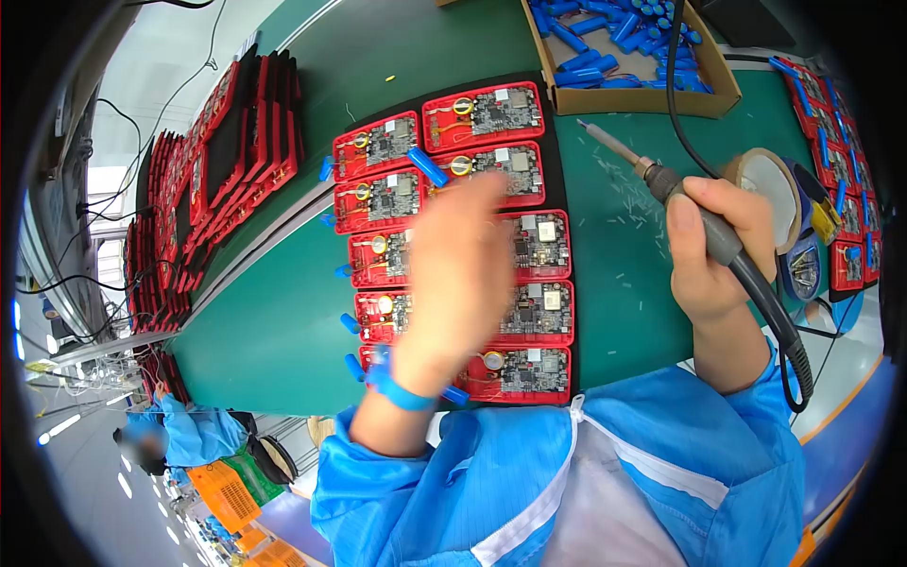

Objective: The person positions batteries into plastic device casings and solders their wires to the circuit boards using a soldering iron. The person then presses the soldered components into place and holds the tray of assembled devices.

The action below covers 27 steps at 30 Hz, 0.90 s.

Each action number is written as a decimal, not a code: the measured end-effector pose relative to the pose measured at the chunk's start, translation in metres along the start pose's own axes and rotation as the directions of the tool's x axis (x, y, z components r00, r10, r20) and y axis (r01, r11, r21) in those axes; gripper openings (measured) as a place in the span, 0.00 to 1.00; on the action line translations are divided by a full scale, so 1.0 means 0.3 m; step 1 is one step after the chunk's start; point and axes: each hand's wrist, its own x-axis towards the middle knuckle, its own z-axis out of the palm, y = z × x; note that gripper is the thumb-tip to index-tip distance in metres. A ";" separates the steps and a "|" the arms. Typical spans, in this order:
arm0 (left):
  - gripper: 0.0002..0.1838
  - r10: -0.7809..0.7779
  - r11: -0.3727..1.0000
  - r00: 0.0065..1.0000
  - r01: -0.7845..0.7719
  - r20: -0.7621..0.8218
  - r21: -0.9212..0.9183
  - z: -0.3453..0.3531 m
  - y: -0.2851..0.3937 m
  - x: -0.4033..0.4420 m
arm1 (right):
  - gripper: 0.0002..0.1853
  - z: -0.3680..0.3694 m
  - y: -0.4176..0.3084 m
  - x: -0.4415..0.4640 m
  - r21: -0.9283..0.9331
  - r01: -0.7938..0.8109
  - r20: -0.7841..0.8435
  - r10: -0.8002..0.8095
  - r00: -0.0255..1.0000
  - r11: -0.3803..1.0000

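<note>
Black and slim, the soldering iron (pixel 720 238) is held firmly in the person's right grip (pixel 723 250), with the thumb and a finger pressed round its handle. Its long metal tip points away from the body, over the green table (pixel 274 350), and touches nothing that I can see.

The left grip (pixel 458 260) is a blur over the red cases (pixel 529 339). I can't tell if its fingers are bent round something or loose, or if they touch a case. There is a blue band (pixel 402 389) on that wrist.

The red cases lie in two lines in the middle of the table, side by side. They look like shallow trays. Each one I can see well has a grey board (pixel 534 369) full of tiny parts, and many show a shiny round coin-like piece too. Blue tubes (pixel 428 166) lie on or beside some of them. The left hand and arm hide parts of the middle cases.

Little pale bits (pixel 628 222) are spread between the cases and the right hand. Past them is a cardboard box (pixel 652 102) of more blue tubes, cut off at the top. A white roll (pixel 770 189) is partly behind the right hand. More red trays (pixel 246 142) are piled at the left. The far right ones (pixel 836 161) look bent and squeezed at the edge.
</note>
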 end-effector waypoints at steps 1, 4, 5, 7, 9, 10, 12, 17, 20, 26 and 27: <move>0.15 -0.075 0.997 0.997 0.075 -0.034 0.010 -0.045 -0.069 0.014 | 0.09 0.003 0.000 0.001 0.002 0.003 -0.004 -0.003 1.000 1.000; 0.16 -0.229 0.971 0.972 0.232 -0.049 0.059 -0.071 -0.228 0.041 | 0.13 0.012 0.001 0.010 -0.024 0.106 0.085 -0.104 0.991 0.994; 0.17 -0.200 0.974 0.979 0.202 -0.030 0.100 -0.064 -0.251 0.056 | 0.14 0.014 0.001 0.015 -0.024 0.138 0.111 -0.134 0.985 0.990; 0.19 -0.273 0.937 0.962 0.265 0.008 0.227 -0.038 -0.239 0.089 | 0.15 0.019 0.003 0.015 0.002 0.146 0.148 -0.144 0.978 0.989; 0.19 -0.346 0.883 0.938 0.326 0.000 0.338 -0.006 -0.248 0.114 | 0.16 0.028 0.005 0.016 0.001 0.180 0.163 -0.178 0.971 0.984; 0.20 -0.357 0.868 0.934 0.334 -0.007 0.367 -0.002 -0.246 0.121 | 0.17 0.033 0.005 0.020 0.002 0.203 0.182 -0.200 0.963 0.979; 0.19 -0.406 0.880 0.914 0.390 0.004 0.273 -0.014 -0.249 0.129 | 0.18 0.041 -0.007 0.032 0.005 0.236 0.195 -0.232 0.953 0.972; 0.12 -0.553 0.500 0.825 0.443 0.120 -0.744 -0.091 -0.272 0.071 | 0.20 0.070 -0.024 0.042 0.067 0.238 0.258 -0.247 0.934 0.969; 0.10 -0.531 0.198 0.808 0.410 0.254 -0.890 -0.151 -0.203 0.008 | 0.18 0.132 -0.039 0.061 0.142 0.196 0.267 -0.228 0.936 0.970; 0.10 -0.435 -0.186 0.837 0.278 0.333 -0.942 -0.171 -0.088 -0.046 | 0.24 0.224 -0.138 0.104 0.359 -0.089 0.392 -0.064 0.918 0.929; 0.11 -0.432 -0.132 0.853 0.262 0.294 -0.956 -0.170 -0.080 -0.050 | 0.24 0.245 -0.148 0.095 0.359 -0.086 0.392 -0.066 0.918 0.929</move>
